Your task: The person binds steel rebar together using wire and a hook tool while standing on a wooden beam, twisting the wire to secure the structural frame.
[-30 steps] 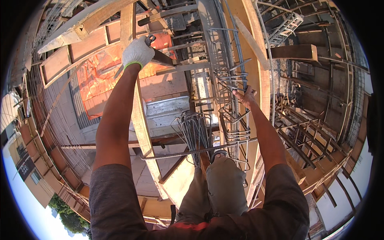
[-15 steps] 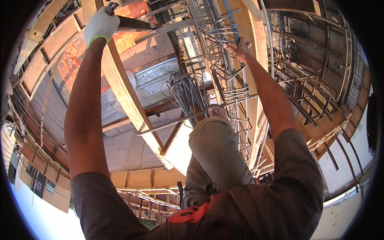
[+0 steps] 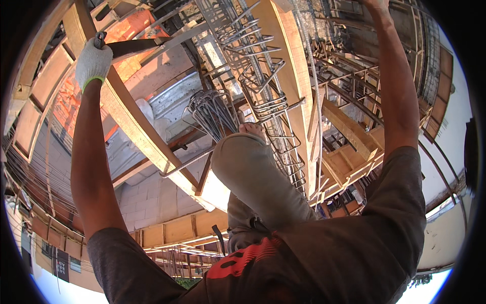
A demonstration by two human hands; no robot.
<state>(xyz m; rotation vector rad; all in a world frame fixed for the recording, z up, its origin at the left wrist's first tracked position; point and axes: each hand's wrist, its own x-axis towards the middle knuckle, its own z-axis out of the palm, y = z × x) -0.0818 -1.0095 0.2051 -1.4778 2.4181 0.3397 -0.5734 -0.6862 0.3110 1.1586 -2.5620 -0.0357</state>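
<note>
In a white knitted glove with a green cuff, my left hand (image 3: pixel 94 62) is closed at the upper left, over a long timber beam (image 3: pixel 132 119). A dark metal tool end (image 3: pixel 100 39) pokes out above the fist; the tool's kind is hidden. My bare right hand (image 3: pixel 375 4) is raised to the top edge at the right, its fingers out of the picture. Between my arms runs a rebar cage (image 3: pixel 271 101) of long bars and bent stirrups. Left of it stands a bundle of bent steel stirrups (image 3: pixel 208 110).
My bare foot (image 3: pixel 252 129) is beside the cage. A wooden formwork board (image 3: pixel 288 55) runs along the cage's right side. A rebar rod (image 3: pixel 188 163) crosses the beam. Corrugated metal sheeting (image 3: pixel 177 99) and an orange tarp (image 3: pixel 134 35) lie below left; timber framing (image 3: pixel 349 126) lies below right.
My right hand has left the rebar cage and moved up and right to the picture's edge. The view has shifted; my left hand stays closed at the beam.
</note>
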